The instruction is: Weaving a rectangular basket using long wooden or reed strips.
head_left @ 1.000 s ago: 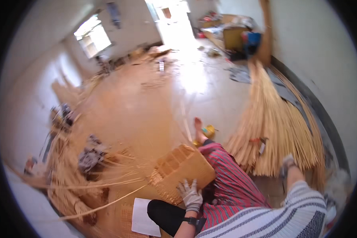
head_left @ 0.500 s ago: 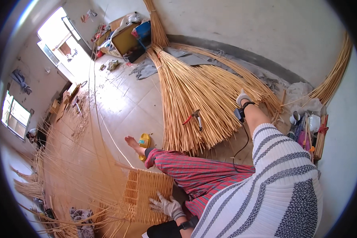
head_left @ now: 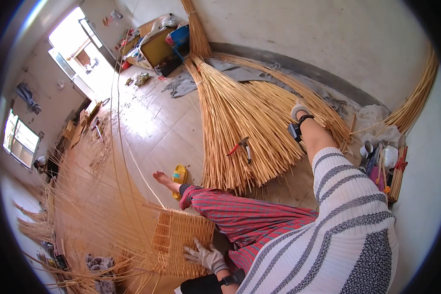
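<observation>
My left hand, in a pale glove, lies with fingers spread on the side of a half-woven wicker basket at the lower left. Long uncut stakes fan out leftward from its weave. My right arm stretches far forward, and my gloved right hand rests at the far right part of a large spread bundle of wicker rods. Its fingers are mostly hidden beyond the wrist, so their grip does not show. Red-handled pruning shears lie on the rods, left of my right hand.
A yellow slipper sits by my bare foot. Tools and a tied stick bundle stand at the right wall. More rods lean there. A cluttered cabinet is at the back, beside the open doorway.
The view has shifted a little. My right hand stays over the rods with its wrist slightly turned. My left hand keeps its place on the basket.
</observation>
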The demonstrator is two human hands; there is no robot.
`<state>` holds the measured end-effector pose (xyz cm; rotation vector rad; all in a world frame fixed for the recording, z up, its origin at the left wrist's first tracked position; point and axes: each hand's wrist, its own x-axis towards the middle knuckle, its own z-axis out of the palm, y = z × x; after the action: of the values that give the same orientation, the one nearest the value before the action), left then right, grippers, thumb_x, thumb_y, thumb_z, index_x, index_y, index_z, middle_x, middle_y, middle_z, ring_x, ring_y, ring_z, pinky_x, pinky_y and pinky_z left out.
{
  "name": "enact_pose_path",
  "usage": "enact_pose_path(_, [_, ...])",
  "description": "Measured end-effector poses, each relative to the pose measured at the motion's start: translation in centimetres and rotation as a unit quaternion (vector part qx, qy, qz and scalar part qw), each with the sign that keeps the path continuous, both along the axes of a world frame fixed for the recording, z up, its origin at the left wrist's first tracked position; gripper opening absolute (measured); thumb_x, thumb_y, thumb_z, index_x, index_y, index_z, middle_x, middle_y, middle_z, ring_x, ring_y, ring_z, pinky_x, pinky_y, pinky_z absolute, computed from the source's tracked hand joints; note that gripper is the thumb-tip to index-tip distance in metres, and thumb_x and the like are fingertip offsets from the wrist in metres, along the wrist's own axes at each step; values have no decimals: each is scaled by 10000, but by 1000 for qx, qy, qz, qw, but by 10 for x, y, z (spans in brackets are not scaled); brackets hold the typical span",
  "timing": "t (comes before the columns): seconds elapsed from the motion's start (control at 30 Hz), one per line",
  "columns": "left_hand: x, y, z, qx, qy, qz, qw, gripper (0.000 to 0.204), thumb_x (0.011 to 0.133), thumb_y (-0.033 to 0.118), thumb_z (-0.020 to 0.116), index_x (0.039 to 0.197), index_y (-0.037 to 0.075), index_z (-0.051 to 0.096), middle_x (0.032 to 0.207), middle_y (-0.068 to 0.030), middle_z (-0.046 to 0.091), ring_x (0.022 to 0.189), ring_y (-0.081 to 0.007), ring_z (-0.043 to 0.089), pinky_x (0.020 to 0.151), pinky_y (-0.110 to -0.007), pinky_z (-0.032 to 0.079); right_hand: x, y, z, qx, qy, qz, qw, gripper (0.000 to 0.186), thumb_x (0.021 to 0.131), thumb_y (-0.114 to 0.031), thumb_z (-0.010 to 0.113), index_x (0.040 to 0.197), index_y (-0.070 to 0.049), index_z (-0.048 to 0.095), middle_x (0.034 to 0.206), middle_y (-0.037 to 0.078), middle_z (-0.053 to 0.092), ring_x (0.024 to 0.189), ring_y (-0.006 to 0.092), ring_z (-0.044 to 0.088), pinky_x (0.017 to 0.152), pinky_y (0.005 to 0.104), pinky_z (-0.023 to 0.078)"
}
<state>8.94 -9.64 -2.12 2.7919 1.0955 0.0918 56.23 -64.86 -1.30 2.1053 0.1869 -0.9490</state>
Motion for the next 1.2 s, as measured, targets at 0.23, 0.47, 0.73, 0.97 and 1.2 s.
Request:
enact_pose_path(0.23, [0, 1, -1, 4, 17, 0, 1000, 865, 851, 249, 765, 1606, 293, 347, 1698, -249, 98, 1541, -519, 89, 1268, -610, 75, 20, -6, -19, 28, -38, -73, 996, 168, 1057, -274, 559, 1087, -177, 693, 893, 18, 693, 983, 221, 687, 1258, 613, 201])
enact_pose_path(0.47, [0, 1, -1, 3, 6, -3, 1000, 856, 856, 263, 767, 1604, 284, 351, 1697, -251, 102, 1541, -516, 102, 1270, -599, 81, 25, -7, -26, -6, -17, -80, 997, 186, 1067, -278, 553, 982, -153, 662, 743, 13, 634, 796, 241, 663, 1264, 603, 197])
enact_pose_path(0.73, [-2, 0, 1, 6, -15, -13, 1000, 856, 851, 282, 765, 1602, 278, 356, 1688, -258, 137, 1541, -521, 97, 1262, -619, 78, 26, -5, -25, 150, -173, -363, 903, 368, 1100, -432, 403, 1017, -177, 656, 781, 39, 598, 801, 226, 631, 1219, 569, 285])
enact_pose_path(0.97, [-11, 11, -11, 14, -45, -41, 998, 668, 868, 371, 714, 1497, 251, 525, 1646, -280, 256, 1529, -550, 111, 1243, -671, 29, 14, -35, -66, 158, -210, 25, 965, 443, 1028, -521, 496, 1306, -221, 664, 1338, 15, 594, 1276, 249, 539, 1191, 582, 271])
enact_pose_path(1.2, [-10, 11, -17, 19, -77, -19, 997, 686, 861, 379, 729, 1508, 357, 503, 1644, -225, 295, 1520, -528, 175, 1251, -656, 50, 62, -53, -90, -106, 31, 75, 991, 246, 1031, -365, 599, 1124, -187, 740, 1200, -75, 700, 1198, 194, 630, 1209, 685, 231])
